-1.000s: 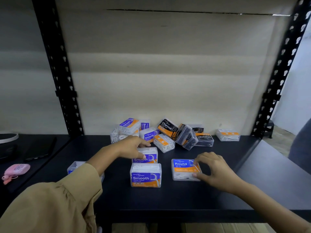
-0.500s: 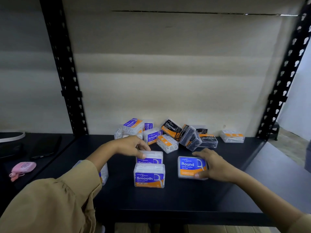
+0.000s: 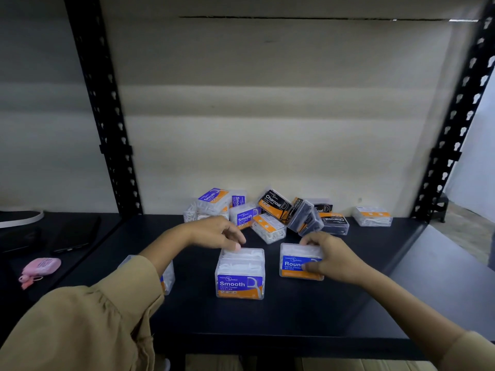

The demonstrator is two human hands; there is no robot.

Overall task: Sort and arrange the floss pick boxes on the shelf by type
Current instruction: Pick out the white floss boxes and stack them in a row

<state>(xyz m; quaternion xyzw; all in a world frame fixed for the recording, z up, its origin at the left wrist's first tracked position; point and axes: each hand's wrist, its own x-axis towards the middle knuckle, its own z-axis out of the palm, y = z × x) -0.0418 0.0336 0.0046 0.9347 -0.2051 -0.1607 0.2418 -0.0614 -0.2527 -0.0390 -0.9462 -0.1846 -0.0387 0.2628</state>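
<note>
Two clear "Smooth" floss pick boxes stand one behind the other mid-shelf: the front box [image 3: 239, 281] and the rear box [image 3: 242, 253]. My left hand [image 3: 214, 232] pinches the rear box's top edge with thumb and fingertips. To the right, my right hand [image 3: 330, 259] grips an upright blue "Round" box [image 3: 296, 263], thumb on its label and fingers over its top. A jumbled pile at the back holds Smooth boxes [image 3: 245, 216], Charcoal boxes [image 3: 276, 206] and an orange-topped box [image 3: 269, 227]. Another clear box [image 3: 167, 278] is partly hidden by my left sleeve.
A lone clear box [image 3: 372, 216] lies at the back right. Black perforated uprights [image 3: 112, 145] frame the dark shelf [image 3: 267, 322]. On the neighbouring shelf to the left lie a pink case [image 3: 40, 266] and a black phone [image 3: 75, 234].
The rear Smooth box now stands upright close behind the front one. The Round box went from lying flat to standing upright, with my right hand moved onto its top and label.
</note>
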